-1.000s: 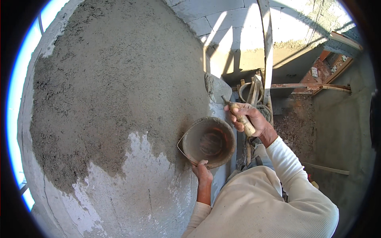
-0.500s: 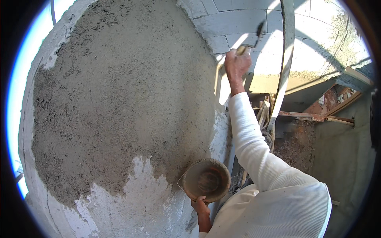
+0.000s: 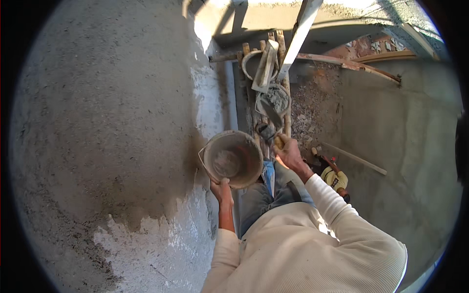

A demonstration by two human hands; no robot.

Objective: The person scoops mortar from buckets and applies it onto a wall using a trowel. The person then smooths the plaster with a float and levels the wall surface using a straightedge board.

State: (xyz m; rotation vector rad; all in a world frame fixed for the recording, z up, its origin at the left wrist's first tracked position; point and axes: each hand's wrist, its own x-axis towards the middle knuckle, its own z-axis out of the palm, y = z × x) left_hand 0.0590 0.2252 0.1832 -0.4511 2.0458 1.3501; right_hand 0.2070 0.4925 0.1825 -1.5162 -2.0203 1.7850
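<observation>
My left hand [image 3: 223, 192] grips the rim of a mortar-stained bucket [image 3: 246, 158], tilted so its inside shows, with a little grey residue at the bottom. Closed around the yellowish handle of a trowel [image 3: 271, 113] is my right hand [image 3: 289, 152], to the right of that bucket. The trowel's grey blade points away from me, over the near edge of a second bucket [image 3: 285, 99] holding grey mortar. On my left stands a wall [image 3: 112, 107] covered in rough wet mortar, with a bare whitish patch [image 3: 161, 249] low down.
Wooden poles [image 3: 287, 119] form a narrow scaffold platform under me. A plastering float [image 3: 266, 66] lies across another bucket [image 3: 248, 66]. An upright plank [image 3: 300, 36] rises beyond. Far below on the right is a person in a yellow shirt [image 3: 336, 178], near a board [image 3: 359, 160] and rubble ground.
My right hand and trowel have come down from the far blocks to the mortar bucket. The view has swung right and downward. The bucket stays in my left hand.
</observation>
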